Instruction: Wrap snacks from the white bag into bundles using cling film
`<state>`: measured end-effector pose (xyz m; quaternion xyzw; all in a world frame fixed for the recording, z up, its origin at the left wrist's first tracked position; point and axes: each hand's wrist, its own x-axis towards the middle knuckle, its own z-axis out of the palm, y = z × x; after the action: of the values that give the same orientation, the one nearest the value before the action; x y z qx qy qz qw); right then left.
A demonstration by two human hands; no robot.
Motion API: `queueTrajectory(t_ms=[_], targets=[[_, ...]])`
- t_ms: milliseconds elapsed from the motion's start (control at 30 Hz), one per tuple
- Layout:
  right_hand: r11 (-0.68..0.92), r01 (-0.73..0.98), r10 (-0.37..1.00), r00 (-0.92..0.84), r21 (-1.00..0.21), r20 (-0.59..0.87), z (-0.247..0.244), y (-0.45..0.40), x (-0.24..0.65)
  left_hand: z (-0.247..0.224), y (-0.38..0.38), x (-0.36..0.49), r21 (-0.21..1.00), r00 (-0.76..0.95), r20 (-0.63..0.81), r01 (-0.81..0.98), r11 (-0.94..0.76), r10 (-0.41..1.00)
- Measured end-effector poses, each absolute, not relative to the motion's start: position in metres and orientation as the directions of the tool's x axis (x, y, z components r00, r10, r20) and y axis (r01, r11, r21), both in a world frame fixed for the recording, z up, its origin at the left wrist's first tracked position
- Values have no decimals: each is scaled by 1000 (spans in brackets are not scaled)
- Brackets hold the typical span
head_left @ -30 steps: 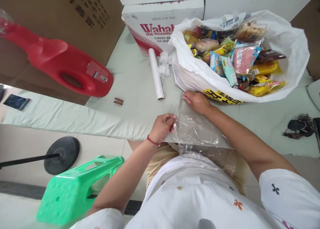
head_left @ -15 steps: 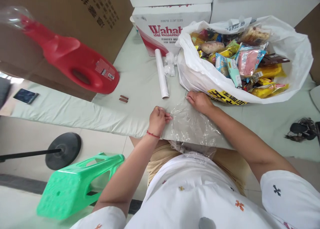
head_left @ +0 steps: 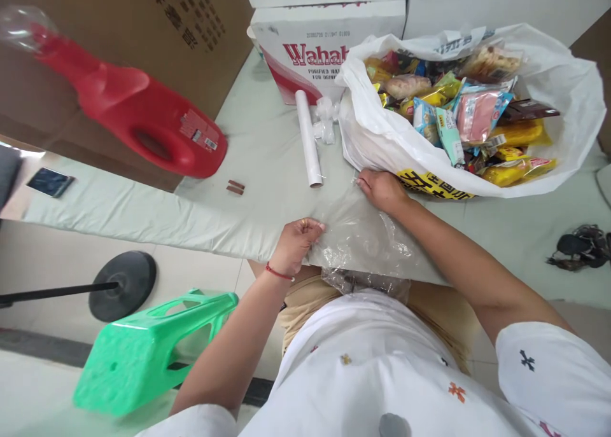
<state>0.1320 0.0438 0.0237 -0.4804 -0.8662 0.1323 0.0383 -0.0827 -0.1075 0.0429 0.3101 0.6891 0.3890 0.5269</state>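
Note:
A clear plastic bag [head_left: 365,240] is stretched between my hands at the table's front edge, its lower end hanging over my lap. My left hand [head_left: 296,241] pinches its left side between thumb and fingers; a red string bracelet circles the wrist. At its upper right corner, my right hand [head_left: 379,189] is closed on the film, close to the big white carrier bag [head_left: 372,138]. Packaged snacks [head_left: 472,119] fill that open carrier bag. Just beyond my hands lies a white cardboard tube [head_left: 309,138], with crumpled clear plastic [head_left: 325,120] beside it.
A red jug [head_left: 147,122] leans left near a large brown carton [head_left: 210,17]. Behind the tube stands a white and red water box [head_left: 329,49]. Two small brown strips [head_left: 235,187] and a phone [head_left: 50,182] lie left. On the floor is a green stool [head_left: 143,354].
My left hand has moved slightly left and down, pulling the film wider and smoother. My right hand has stayed nearly in place.

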Motion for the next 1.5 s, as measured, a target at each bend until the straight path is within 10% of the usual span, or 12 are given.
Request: queueTrajectory(t_ms=[433,733,967,1133,1500], targets=[[367,895,909,-403,-253,-106,30,36,147,34,-118,-119,868,-353,-416,123,482,838],[55,514,982,-185,-856,-48,64,-39,210,53,-127,-127,855,-44,-387,356,377,921],[-134,339,988,-24,-931,-151,123,-190,304,102,-140,-120,923,457,-375,268,277,807],[-260,399,963,36,-880,-268,87,-204,327,94,-112,-107,930,549,-336,323,176,765],[-112,745,956,261,-657,134,11,-83,313,14,-12,-38,880,223,-108,475,-11,969]])
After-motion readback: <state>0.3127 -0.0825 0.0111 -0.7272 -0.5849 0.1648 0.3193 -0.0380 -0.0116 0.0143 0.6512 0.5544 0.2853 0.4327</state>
